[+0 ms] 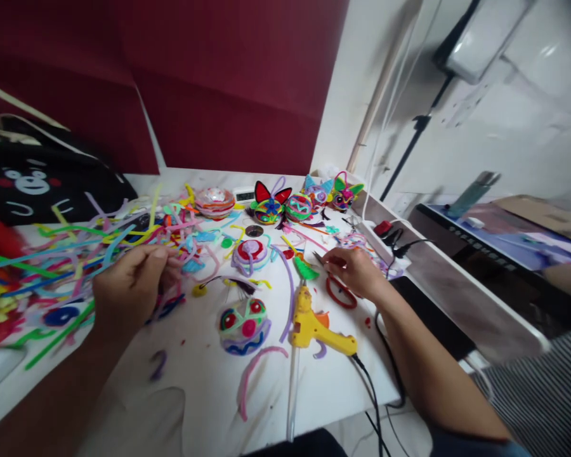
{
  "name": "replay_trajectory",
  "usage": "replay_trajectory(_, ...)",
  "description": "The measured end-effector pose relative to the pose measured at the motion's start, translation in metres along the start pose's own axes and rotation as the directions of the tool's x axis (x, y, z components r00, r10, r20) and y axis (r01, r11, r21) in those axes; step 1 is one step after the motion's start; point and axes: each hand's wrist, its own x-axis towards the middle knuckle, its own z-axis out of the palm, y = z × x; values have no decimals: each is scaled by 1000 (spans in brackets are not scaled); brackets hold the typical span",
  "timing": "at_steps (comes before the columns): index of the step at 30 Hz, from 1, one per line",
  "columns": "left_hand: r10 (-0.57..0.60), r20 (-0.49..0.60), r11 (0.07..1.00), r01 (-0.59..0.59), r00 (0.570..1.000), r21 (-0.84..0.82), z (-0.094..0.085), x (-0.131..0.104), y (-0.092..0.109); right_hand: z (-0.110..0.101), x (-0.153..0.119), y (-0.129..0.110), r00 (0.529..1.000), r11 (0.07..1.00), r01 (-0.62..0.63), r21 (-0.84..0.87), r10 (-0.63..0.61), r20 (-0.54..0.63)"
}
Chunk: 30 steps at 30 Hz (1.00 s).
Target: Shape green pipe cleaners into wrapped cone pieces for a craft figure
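My left hand [131,285] hovers at the right edge of a heap of coloured pipe cleaners [42,266], its fingers curled together. What they hold, if anything, is hidden. On the right, my right hand [354,270] grips a pair of scissors by the blade end, with the red handle [339,293] below it and a dark tip showing past the fingers. Close to it lie a green leaf-like piece [305,269] and a yellow hot glue gun [314,327]. Between my hands rests a round face [242,327] made with coloured pipe cleaners, red eyes and a pink nose.
Several decorated balls, one with red ears [270,206], stand along the back. A purple-ringed piece [251,254] lies mid-table. Black cable [371,381] runs off the front edge. A black tablet-like slab [431,317] and a low white ledge [471,292] border the right.
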Motion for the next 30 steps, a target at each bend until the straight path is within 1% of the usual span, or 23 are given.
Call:
replay_trajectory(2,53,-33,996,-55,998,-65,-6,2,0,5,-2,1,997,997,54,-57,-51,61)
replay_trajectory(4,84,-46,996,-85,995,-25,-11,4,0,11,-2,5,989,988,106,-111,-93,117)
replay_trajectory(6,85,-40,996,-84,996,30,-14,5,-2,18,-1,11,978,973,165,-162,-141,151)
replay_trajectory(10,99,-1,988,-99,995,120,-18,7,-7,30,2,17,974,939,201,-280,-160,163)
replay_trajectory(14,144,-6,971,-140,990,194,-17,8,-9,36,5,17,973,912,206,-354,-153,171)
replay_trajectory(16,174,3,959,-170,985,228,-14,6,-9,38,6,18,979,894,187,-408,-134,154)
replay_trajectory(17,189,23,952,-189,982,241,-12,4,-8,38,6,19,984,883,167,-439,-123,126)
replay_trajectory(19,219,120,935,-244,968,257,-7,0,-7,38,6,22,988,867,152,-475,-131,77)
replay_trajectory(21,233,159,921,-271,959,281,-5,-4,-6,37,6,24,989,858,132,-496,-149,6)
replay_trajectory(22,237,159,914,-276,958,297,-6,-4,-6,36,5,24,986,859,132,-494,-166,-26)
replay_trajectory(23,242,140,910,-275,960,311,-9,-3,-6,35,5,25,982,862,133,-490,-183,-54)
replay_trajectory(25,228,73,897,-239,971,371,-23,4,-5,32,3,25,973,866,134,-482,-207,-101)
replay_trajectory(26,213,21,891,-203,977,407,-32,9,-5,31,3,25,970,866,135,-481,-215,-116)
replay_trajectory(27,154,-26,851,-119,988,511,-43,15,-5,30,2,25,967,866,133,-482,-220,-127)
replay_trajectory(28,80,-23,787,-49,997,615,-54,21,-5,29,2,25,966,864,133,-485,-223,-132)
replay_trajectory(30,22,36,735,-40,999,677,-75,30,-6,28,2,25,966,859,129,-495,-222,-134)
